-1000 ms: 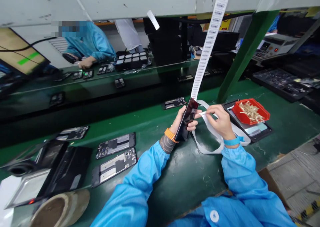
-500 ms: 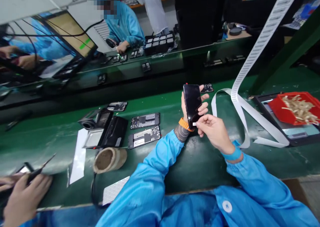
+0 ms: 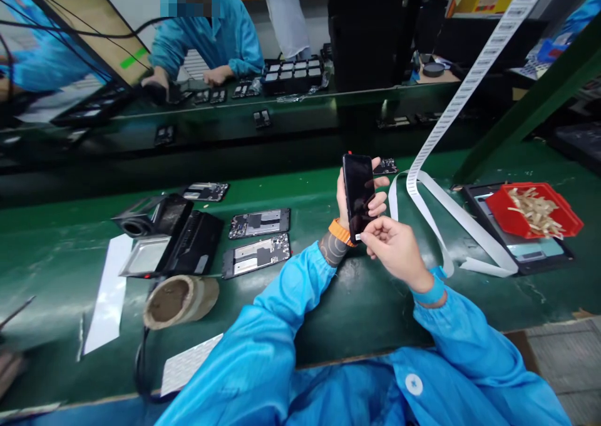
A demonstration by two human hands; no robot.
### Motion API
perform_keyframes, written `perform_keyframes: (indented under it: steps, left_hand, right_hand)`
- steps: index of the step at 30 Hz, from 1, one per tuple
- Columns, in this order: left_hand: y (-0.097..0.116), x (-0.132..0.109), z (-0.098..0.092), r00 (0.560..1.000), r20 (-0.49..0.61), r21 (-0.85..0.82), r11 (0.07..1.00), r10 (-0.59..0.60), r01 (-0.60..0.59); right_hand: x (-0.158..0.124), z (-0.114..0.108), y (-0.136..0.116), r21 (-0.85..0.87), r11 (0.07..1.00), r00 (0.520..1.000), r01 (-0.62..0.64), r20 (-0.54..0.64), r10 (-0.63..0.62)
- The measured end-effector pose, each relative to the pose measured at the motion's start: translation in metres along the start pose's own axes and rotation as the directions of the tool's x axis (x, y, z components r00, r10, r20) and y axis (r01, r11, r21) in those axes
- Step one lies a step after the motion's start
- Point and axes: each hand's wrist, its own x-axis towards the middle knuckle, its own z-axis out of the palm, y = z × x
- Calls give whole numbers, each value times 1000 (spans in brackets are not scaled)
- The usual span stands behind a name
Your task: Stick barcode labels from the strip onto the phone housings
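A black smartphone (image 3: 359, 191) lies screen up in my left hand (image 3: 342, 202), whose fingers wrap round its right edge. My right hand (image 3: 395, 248) is closed in a pinch at the phone's lower end. Between its fingertips is a small white label (image 3: 358, 237), against the bottom of the screen. Whether the label is stuck down I cannot tell. Left of my hands, two opened phone bodies (image 3: 260, 223) with bare inner parts lie on the green bench. Another phone part (image 3: 385, 166) sits just behind my left fingers.
A strip of barcode labels (image 3: 462, 109) hangs down to the right and curls on the bench. Beyond it, a red tray (image 3: 570, 220) holds pale finger cots. A tape roll (image 3: 206, 299) and black device (image 3: 200, 244) stand left. A co-worker (image 3: 211, 44) sits opposite; another person's hand (image 3: 9, 366) shows at left.
My view has turned slightly right, so the bench things appear farther left. Both hands keep the same hold on the phone and label. The co-worker's hand at left has mostly left view.
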Motion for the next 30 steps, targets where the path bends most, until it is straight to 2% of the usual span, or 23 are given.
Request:
perform_keyframes:
  steps: [3, 5, 6, 7, 9, 10, 11, 12, 14, 16, 17, 19, 21, 27, 30]
  left_hand:
    - [3, -1, 4, 999, -36, -31, 999, 6, -7]
    - [4, 1, 4, 987, -156, 18, 999, 33, -30]
    - [3, 3, 4, 966, -249, 71, 996, 72, -56]
    - [2, 5, 3, 927, -348, 142, 985, 141, -96]
    - [-3, 9, 2, 814, -490, 301, 937, 313, -179]
    - [-5, 11, 2, 768, -514, 358, 909, 382, -213]
    - [-6, 11, 3, 751, -510, 383, 892, 420, -239]
    - [-6, 12, 4, 764, -487, 373, 891, 424, -257]
    - [-2, 10, 5, 854, -407, 285, 933, 325, -219]
    - [9, 7, 4, 935, -315, 230, 969, 161, -89]
    - [17, 7, 2, 955, -284, 244, 970, 84, -12]
    - [34, 7, -5, 968, -251, 328, 939, -17, 102]
    - [51, 8, -13, 973, -227, 420, 898, -40, 135]
    - [84, 7, -32, 994, -103, 594, 799, -46, 99]
    - [95, 1, -39, 991, 9, 683, 725, -136, 93]
  right_hand:
    - [3, -7, 2, -229, 969, 992, 88, -71, -107]
    - [7, -14, 5, -341, 933, 971, 119, -155, -181]
    - [9, -18, 7, -360, 922, 955, 139, -198, -221]
    - [10, -21, 9, -348, 922, 942, 167, -219, -253]
    - [12, -24, 13, -258, 941, 943, 219, -192, -272]
    - [14, -25, 16, -210, 952, 953, 221, -162, -257]
    - [15, -26, 19, -178, 963, 964, 201, -141, -227]
    - [17, -27, 22, -160, 973, 973, 164, -134, -186]
    - [23, -32, 27, -98, 992, 983, 85, -154, -99]
    - [29, -41, 29, 42, 999, 990, 32, -140, -26]
    - [31, -46, 30, 114, 993, 993, 15, -122, -1]
    - [33, -56, 29, 202, 979, 995, -12, -90, 31]
    - [33, -63, 27, 216, 976, 998, -37, -51, 49]
    - [31, -68, 28, 141, 989, 999, -47, 0, 47]
    - [34, -67, 29, 112, 994, 1000, -17, -13, 18]
